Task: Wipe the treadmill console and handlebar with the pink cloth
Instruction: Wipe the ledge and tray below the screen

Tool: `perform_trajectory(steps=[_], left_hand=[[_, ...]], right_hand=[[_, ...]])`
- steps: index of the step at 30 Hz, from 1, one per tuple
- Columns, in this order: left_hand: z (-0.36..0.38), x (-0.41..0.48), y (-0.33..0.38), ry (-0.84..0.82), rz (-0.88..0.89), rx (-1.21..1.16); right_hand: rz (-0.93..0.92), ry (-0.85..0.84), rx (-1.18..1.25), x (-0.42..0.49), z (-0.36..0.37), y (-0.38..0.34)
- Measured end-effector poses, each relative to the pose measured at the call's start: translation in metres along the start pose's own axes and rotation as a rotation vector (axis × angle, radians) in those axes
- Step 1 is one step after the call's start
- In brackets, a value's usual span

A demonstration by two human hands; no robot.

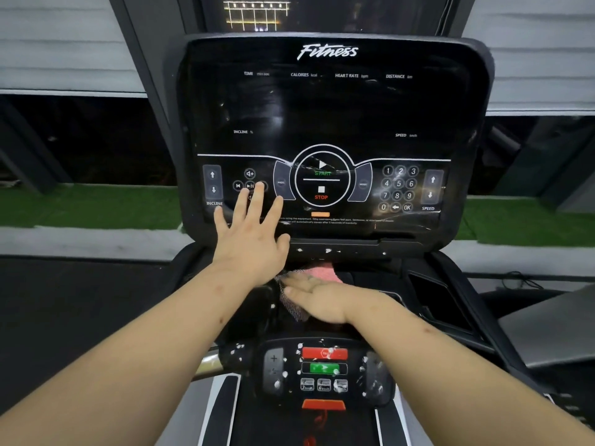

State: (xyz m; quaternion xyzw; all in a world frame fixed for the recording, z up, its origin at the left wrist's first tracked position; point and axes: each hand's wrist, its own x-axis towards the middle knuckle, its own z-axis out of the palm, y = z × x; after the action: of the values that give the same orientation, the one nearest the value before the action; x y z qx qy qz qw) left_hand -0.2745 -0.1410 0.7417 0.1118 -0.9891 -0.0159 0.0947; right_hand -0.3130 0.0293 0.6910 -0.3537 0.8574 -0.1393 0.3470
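Right hand (pixel 318 300) flat on pink cloth (pixel 323 271) (lengthwise toward console (pixel 331 107)); left hand (pixel 249 246) spread

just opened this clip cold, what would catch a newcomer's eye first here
The big black console with its Fitness logo fills the upper centre. The left hand lies spread on its lower left by the incline buttons, while the right hand presses the pink cloth just below it.

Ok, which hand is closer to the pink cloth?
Right. The right hand lies flat on the pink cloth. The left hand is just above it, with its fingers spread on the console.
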Motion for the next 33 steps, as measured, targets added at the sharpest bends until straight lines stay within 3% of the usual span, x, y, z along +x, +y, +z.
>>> perform_trajectory(steps=[9, 15, 26, 33], left_hand=[[0.006, -0.001, 0.003, 0.009, -0.015, -0.006], [0.005, -0.001, 0.005, -0.002, -0.025, 0.01], [0.001, -0.002, 0.011, -0.043, -0.049, 0.009], [-0.001, -0.002, 0.012, -0.058, -0.061, 0.009]], right_hand=[[0.013, -0.192, -0.206, -0.035, -0.03, 0.029], [-0.003, -0.139, -0.224, -0.043, -0.025, 0.06], [-0.094, -0.166, -0.287, 0.0, -0.014, 0.008], [-0.051, -0.084, -0.29, -0.005, -0.014, 0.028]])
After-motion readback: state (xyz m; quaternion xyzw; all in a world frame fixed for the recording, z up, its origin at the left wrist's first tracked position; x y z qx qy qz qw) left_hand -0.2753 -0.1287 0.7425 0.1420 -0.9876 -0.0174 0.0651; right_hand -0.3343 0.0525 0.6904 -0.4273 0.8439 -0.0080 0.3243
